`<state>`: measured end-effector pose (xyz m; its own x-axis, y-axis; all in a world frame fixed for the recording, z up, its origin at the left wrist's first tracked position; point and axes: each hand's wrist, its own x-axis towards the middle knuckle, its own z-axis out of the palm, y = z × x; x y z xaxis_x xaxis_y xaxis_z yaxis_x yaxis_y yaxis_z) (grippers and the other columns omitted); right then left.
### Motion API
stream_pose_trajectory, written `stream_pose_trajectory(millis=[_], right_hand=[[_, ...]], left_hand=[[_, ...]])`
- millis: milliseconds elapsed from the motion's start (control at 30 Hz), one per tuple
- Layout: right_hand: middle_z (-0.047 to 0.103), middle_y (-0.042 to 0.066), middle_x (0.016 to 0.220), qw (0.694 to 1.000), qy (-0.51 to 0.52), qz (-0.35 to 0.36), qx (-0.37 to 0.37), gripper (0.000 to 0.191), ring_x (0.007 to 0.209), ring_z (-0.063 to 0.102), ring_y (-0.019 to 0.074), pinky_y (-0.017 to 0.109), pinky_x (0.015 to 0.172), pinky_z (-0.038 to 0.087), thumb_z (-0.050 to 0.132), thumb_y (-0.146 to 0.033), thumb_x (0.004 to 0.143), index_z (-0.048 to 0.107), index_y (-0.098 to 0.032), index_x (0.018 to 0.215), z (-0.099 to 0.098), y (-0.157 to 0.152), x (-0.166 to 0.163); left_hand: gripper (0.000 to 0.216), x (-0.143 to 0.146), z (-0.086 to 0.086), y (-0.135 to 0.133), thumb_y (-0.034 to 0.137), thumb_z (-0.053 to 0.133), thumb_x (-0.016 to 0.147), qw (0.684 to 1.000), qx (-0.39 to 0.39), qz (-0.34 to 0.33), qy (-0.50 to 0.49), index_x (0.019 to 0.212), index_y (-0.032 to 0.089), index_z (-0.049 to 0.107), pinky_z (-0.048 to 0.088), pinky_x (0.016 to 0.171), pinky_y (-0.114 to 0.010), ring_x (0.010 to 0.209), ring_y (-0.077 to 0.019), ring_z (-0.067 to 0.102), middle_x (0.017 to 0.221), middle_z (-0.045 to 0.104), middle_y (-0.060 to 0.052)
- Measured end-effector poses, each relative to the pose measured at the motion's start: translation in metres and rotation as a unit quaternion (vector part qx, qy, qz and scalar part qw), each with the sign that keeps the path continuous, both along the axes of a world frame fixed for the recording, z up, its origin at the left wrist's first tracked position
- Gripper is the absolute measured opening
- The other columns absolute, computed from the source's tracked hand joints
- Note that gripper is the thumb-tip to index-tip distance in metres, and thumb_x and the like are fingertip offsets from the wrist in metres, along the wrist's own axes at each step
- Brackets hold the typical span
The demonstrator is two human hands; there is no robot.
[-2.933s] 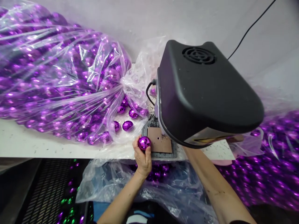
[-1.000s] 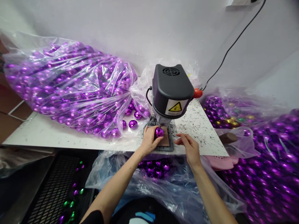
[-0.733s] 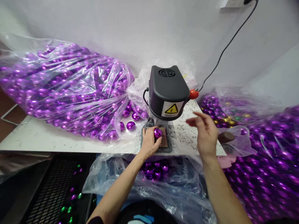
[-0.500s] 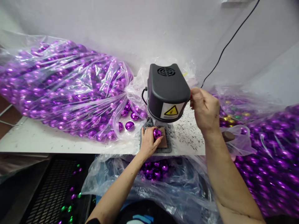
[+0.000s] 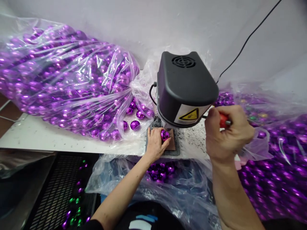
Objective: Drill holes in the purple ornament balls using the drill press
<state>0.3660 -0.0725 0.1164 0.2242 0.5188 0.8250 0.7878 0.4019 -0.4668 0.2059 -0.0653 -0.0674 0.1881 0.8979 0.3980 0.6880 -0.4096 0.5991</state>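
Our right hand (image 5: 229, 135) has pulled the red knob (image 5: 223, 121) lower since half a second ago, fully wrapped round it. Our left hand (image 5: 154, 143) is pinching a purple ball (image 5: 164, 135) over the brown plate (image 5: 172, 146), beneath the black machine (image 5: 188, 83). Left of it, loose balls (image 5: 135, 125) and a stuffed clear bag (image 5: 72, 83) sit on our desk (image 5: 59, 141).

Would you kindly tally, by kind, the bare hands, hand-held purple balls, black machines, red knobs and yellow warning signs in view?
Bare hands: 2 (left hand, right hand)
Hand-held purple ball: 1
Black machine: 1
Red knob: 1
Yellow warning sign: 1
Total: 6
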Motion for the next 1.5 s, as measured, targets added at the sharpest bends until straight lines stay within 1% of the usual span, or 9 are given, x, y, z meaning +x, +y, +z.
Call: stream_pose_trajectory(millis=[133,233,333,500,633,733,1067,1367,1500], right_hand=[[0.042,-0.006,0.059,0.999,-0.035,-0.004,-0.026,0.017,0.051,0.037,0.0066,0.025,0.052,0.03,0.058,-0.02,0.092,0.053,-0.022,0.076,-0.01,-0.016,0.001],[0.042,-0.006,0.058,0.998,-0.056,-0.01,-0.003,0.013,0.05,0.037,0.0069,0.025,0.052,0.031,0.059,-0.015,0.089,0.054,-0.021,0.079,-0.02,-0.021,0.001],[0.048,-0.005,0.063,0.998,-0.063,-0.004,0.01,0.009,0.053,0.041,0.0074,0.025,0.055,0.036,0.06,-0.012,0.088,0.06,-0.021,0.087,-0.034,-0.024,0.001],[0.05,-0.003,0.066,0.998,-0.044,0.03,0.022,0.019,0.055,0.042,0.0087,0.025,0.055,0.036,0.058,-0.012,0.088,0.065,-0.022,0.102,-0.059,-0.026,0.001],[0.063,0.002,0.078,0.998,-0.03,0.018,0.051,0.021,0.066,0.057,0.0129,0.027,0.06,0.044,0.06,-0.015,0.087,0.068,-0.022,0.104,-0.074,-0.023,0.002],[0.065,0.003,0.084,0.997,-0.021,0.026,0.067,0.024,0.078,0.063,0.0174,0.032,0.068,0.051,0.059,-0.015,0.086,0.067,-0.023,0.107,-0.083,-0.019,0.003],[0.057,0.0,0.076,0.994,-0.013,0.05,0.099,0.03,0.08,0.064,0.0167,0.034,0.073,0.054,0.058,-0.013,0.086,0.065,-0.025,0.112,-0.093,-0.013,0.002],[0.06,-0.001,0.079,0.991,0.004,0.07,0.117,0.03,0.084,0.064,0.016,0.037,0.082,0.057,0.06,-0.009,0.086,0.065,-0.021,0.113,-0.1,-0.013,0.0],[0.061,0.0,0.083,0.992,0.02,0.061,0.112,0.032,0.087,0.064,0.0158,0.037,0.083,0.056,0.058,-0.009,0.086,0.064,-0.021,0.115,-0.111,-0.011,-0.002]], left_hand=[[0.032,0.0,0.001,-0.001,0.035,0.064,0.093,1.0,0.004,0.006,-0.006,0.12,0.021,0.051,0.028,0.12,-0.058,0.109,-0.028,0.057,0.11,0.062,-0.008],[0.033,0.0,0.002,-0.001,0.035,0.064,0.093,1.0,0.002,0.004,-0.012,0.121,0.021,0.051,0.029,0.119,-0.059,0.11,-0.0287,0.057,0.111,0.062,-0.009],[0.035,0.0,0.003,-0.001,0.036,0.062,0.094,1.0,-0.004,-0.001,-0.013,0.124,0.022,0.05,0.028,0.119,-0.059,0.113,-0.0294,0.057,0.112,0.062,-0.009],[0.037,-0.001,0.005,-0.002,0.038,0.062,0.094,1.0,-0.012,-0.003,-0.017,0.125,0.022,0.051,0.027,0.12,-0.058,0.117,-0.0302,0.056,0.116,0.061,-0.01],[0.038,-0.002,0.007,-0.002,0.038,0.062,0.094,1.0,-0.011,-0.005,-0.023,0.126,0.021,0.052,0.032,0.117,-0.055,0.119,-0.0304,0.055,0.118,0.061,-0.011],[0.038,-0.001,0.008,-0.002,0.037,0.062,0.094,1.0,-0.01,-0.007,-0.027,0.127,0.02,0.052,0.032,0.117,-0.055,0.119,-0.0306,0.054,0.116,0.061,-0.012],[0.034,0.001,0.01,-0.003,0.035,0.064,0.093,0.999,-0.013,0.009,-0.03,0.122,0.021,0.052,0.035,0.115,-0.054,0.116,-0.03,0.056,0.114,0.06,-0.01],[0.029,0.001,0.009,-0.003,0.032,0.063,0.094,1.0,0.01,0.018,0.014,0.116,0.019,0.051,0.041,0.108,-0.052,0.105,-0.0273,0.058,0.107,0.061,-0.009],[0.032,0.0,0.006,-0.002,0.034,0.063,0.094,0.999,0.019,0.018,0.022,0.119,0.019,0.05,0.04,0.108,-0.051,0.106,-0.0275,0.058,0.108,0.061,-0.01]])
